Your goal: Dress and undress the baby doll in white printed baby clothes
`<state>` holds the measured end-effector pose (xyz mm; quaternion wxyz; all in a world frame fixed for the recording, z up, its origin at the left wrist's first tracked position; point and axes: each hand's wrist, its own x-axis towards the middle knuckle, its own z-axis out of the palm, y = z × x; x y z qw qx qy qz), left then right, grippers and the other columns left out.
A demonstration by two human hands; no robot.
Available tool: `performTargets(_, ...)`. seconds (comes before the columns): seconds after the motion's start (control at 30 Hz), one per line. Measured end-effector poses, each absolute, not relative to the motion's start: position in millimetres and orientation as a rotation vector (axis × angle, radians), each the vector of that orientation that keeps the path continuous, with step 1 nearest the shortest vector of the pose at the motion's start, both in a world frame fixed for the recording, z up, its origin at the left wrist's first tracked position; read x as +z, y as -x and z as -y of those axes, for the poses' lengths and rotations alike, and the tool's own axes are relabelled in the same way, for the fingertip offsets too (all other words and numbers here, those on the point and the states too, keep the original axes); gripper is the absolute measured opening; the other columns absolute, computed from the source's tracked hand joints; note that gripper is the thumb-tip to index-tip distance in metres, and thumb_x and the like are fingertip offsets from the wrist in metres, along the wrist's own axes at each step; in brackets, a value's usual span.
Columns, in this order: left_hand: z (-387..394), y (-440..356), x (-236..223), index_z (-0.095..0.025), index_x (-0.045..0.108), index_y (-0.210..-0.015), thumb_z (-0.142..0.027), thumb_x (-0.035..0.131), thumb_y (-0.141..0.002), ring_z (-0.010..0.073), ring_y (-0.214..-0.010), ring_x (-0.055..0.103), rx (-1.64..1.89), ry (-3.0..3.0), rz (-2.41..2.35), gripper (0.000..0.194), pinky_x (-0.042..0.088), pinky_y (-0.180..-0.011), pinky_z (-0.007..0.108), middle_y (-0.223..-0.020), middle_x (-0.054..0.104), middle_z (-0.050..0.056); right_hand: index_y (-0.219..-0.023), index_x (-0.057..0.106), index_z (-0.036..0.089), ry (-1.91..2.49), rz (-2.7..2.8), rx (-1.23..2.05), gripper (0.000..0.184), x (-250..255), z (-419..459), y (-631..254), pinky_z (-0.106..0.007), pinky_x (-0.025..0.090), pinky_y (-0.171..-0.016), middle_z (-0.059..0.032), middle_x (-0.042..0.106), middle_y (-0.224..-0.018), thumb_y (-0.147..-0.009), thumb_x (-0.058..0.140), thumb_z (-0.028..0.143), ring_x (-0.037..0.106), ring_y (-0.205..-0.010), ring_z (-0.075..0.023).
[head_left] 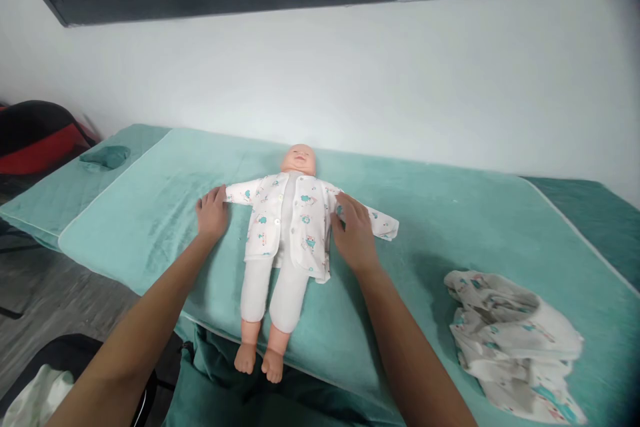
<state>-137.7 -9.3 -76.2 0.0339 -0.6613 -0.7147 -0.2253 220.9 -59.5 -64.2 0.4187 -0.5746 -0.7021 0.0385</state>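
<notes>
A baby doll [299, 159] lies on its back with its head toward the wall. It wears white clothing on its body and legs, and its feet are bare. Over this, a white printed baby jacket [309, 230] hangs unfastened down the front. My left hand [212, 213] is closed around the cuff end of the sleeve on the left; the doll's hand is hidden there. Across the chest, my right hand [354, 230] grips the other sleeve partway along, thumb below and fingers above. Beyond it the sleeve end lies flat, with no doll hand showing.
A crumpled white printed cloth [515, 347] lies at the right on the green padded bed [440, 213]. The bed has a face hole [106, 157] at its left end. A white wall [350, 80] runs behind it. A red and black chair [43, 140] stands at the far left.
</notes>
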Motion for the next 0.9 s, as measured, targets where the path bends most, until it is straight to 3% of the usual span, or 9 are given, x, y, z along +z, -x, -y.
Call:
performTargets(0.17,-11.5,143.5,-75.7,-0.017,0.043,-0.156,-0.017,0.032,-0.097,0.0378,-0.136,0.046,-0.649,2.042,2.156,0.059,0.036,-0.111,0.058,-0.152,0.05,0.018,-0.145,0.052,0.023,1.8,1.782,0.044,0.054,-81.8,47.7,-254.7,-0.061,0.031,-0.116,-0.013,0.056,-0.149,-0.092,0.044,0.02,0.048,-0.136,-0.0345)
performTargets(0.43,-11.9,141.1,-81.2,-0.016,0.047,-0.152,-0.009,0.037,-0.091,0.0383,-0.131,0.049,-0.787,1.915,2.212,0.062,0.028,-0.114,0.062,-0.142,0.056,0.022,-0.132,0.061,0.02,1.736,1.619,-0.035,0.054,-86.9,41.6,-253.2,-0.053,0.036,-0.113,-0.014,0.061,-0.14,-0.084,0.037,0.011,0.051,-0.132,-0.0281)
performTargets(0.6,-13.3,143.3,-83.4,-0.019,0.054,-0.144,-0.008,0.041,-0.088,0.0374,-0.129,0.051,-0.877,1.908,2.204,0.058,0.024,-0.115,0.065,-0.138,0.059,0.021,-0.109,0.065,0.02,1.604,1.457,0.094,0.033,-53.0,46.9,-209.6,-0.043,0.048,-0.097,-0.0126,0.07,-0.115,-0.096,0.04,0.036,0.062,-0.108,-0.0261)
performTargets(0.7,-12.8,144.4,-83.2,-0.02,0.057,-0.139,-0.006,0.043,-0.085,0.0367,-0.129,0.051,-0.905,1.962,2.137,0.057,0.021,-0.117,0.065,-0.138,0.059,0.019,-0.096,0.063,0.023,1.727,1.618,0.315,0.036,-17.4,43.0,-173.6,-0.037,0.048,-0.078,-0.0075,0.071,-0.098,-0.097,0.044,0.054,0.063,-0.086,-0.0233)
performTargets(0.77,-10.4,144.1,-81.7,-0.019,0.058,-0.137,-0.005,0.043,-0.083,0.0367,-0.131,0.05,-0.924,1.986,2.111,0.057,0.019,-0.118,0.065,-0.139,0.058,0.019,-0.091,0.061,0.022,1.864,1.786,0.307,0.043,4.8,34.6,-152.7,-0.036,0.045,-0.073,-0.0095,0.07,-0.092,-0.093,0.049,0.063,0.062,-0.082,-0.0246)
performTargets(0.83,-6.9,142.7,-79.7,-0.017,0.058,-0.135,-0.004,0.043,-0.083,0.0368,-0.133,0.048,-0.949,2.008,2.079,0.056,0.017,-0.12,0.066,-0.139,0.057,0.021,-0.089,0.062,0.02,2.008,1.893,0.283,0.044,21.7,23.0,-137.5,-0.038,0.043,-0.071,-0.0138,0.069,-0.089,-0.094,0.049,0.062,0.062,-0.08,-0.0267)
performTargets(0.9,-3.6,140.2,-78.3,-0.015,0.059,-0.133,-0.003,0.041,-0.084,0.0361,-0.136,0.047,-0.951,2.086,1.976,0.053,0.013,-0.122,0.065,-0.141,0.056,0.022,-0.085,0.065,0.018,2.1,1.969,0.264,0.037,32.7,10.7,-128.6,-0.04,0.042,-0.07,-0.0173,0.068,-0.085,-0.096,0.049,0.05,0.063,-0.08,-0.029)
